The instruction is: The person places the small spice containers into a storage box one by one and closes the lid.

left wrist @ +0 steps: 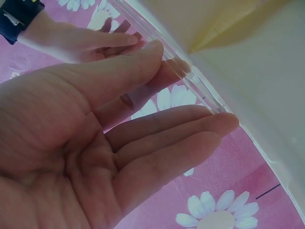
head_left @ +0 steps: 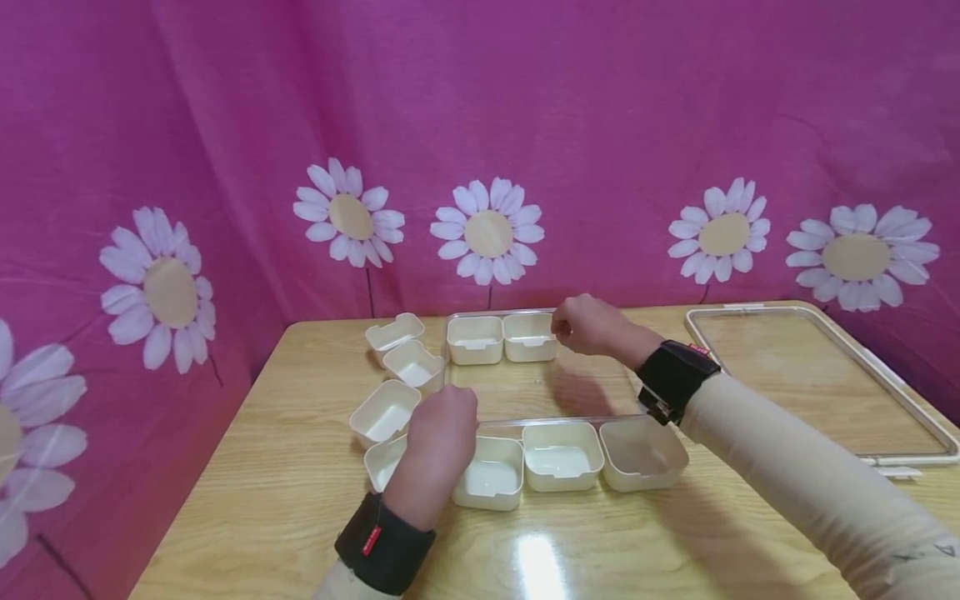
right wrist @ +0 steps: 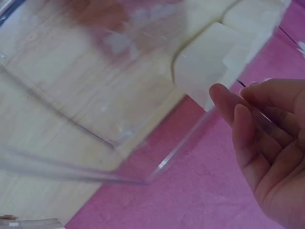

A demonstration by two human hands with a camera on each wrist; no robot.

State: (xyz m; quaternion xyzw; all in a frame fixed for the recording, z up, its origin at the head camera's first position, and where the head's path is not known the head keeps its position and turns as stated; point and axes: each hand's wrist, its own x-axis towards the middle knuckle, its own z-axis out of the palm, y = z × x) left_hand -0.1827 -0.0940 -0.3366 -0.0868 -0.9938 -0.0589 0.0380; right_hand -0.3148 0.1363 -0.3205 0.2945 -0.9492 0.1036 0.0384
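Spanning the middle of the surface [head_left: 300, 517], a clear tray [head_left: 540, 387] holds two cream cups [head_left: 501, 337] at its far edge; more cups sit at its near edge and to its left. A clear lid [head_left: 817, 375] lies well apart on the right. Left hand [head_left: 442, 433] pinches the near rim, right hand [head_left: 588, 325] the far rim. Tray likely light, stiff, slippery; opposite rims suit gripping.

Clear tray [head_left: 525, 392], apparently rim-gripped, tabletop

Two cups [head_left: 502, 338] in tray [head_left: 525, 390], lid [head_left: 825, 379] to its right
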